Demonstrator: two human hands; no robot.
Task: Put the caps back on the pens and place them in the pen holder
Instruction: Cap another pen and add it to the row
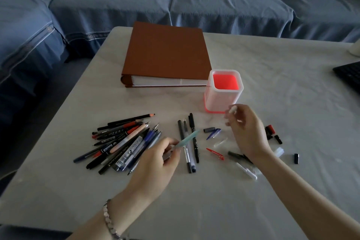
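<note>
1. Left hand (155, 160): fingers curled, thumb and fingertips pinching the teal pen (188, 138) near its lower end. The pen is raised off the table (194, 204) and slants up to the right.
2. Right hand (248, 134): fingers bent, fingertips holding a small white cap (232, 110), which is blurred. The cap is just beside the holder's near right corner.
3. Holder (221, 101): upright on the table, white walls, red floor showing. It stands at the near right corner of the brown binder (167, 52).
4. Pen pile (124, 142): on the table, left of the left hand.
5. Three pens (190, 154): side by side between the hands, under the teal pen.
6. Loose caps (214, 133): scattered around and under the right hand.
7. Keyboard (348, 76): right table edge.
8. Sofa (116, 6): beyond the table.
</note>
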